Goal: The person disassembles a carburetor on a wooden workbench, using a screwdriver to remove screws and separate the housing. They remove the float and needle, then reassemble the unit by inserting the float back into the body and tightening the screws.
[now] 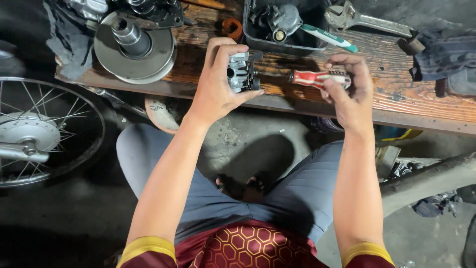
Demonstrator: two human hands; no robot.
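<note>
My left hand [218,82] grips a small grey metal carburetor [242,72] and holds it just above the front of a worn wooden bench [421,101]. My right hand [349,89] is closed around the red and white handle of a screwdriver [317,78]. The screwdriver lies level, and its dark shaft points left into the side of the carburetor. Both hands hover over the bench's near edge, with my knees below.
A dark tray [285,45] of metal parts and a green-handled tool [329,37] sit behind my hands. A round metal pulley assembly [134,47] lies at the bench's left, an adjustable wrench [357,19] and dark cloth [446,57] at the right. A spoked wheel [37,131] stands at the far left.
</note>
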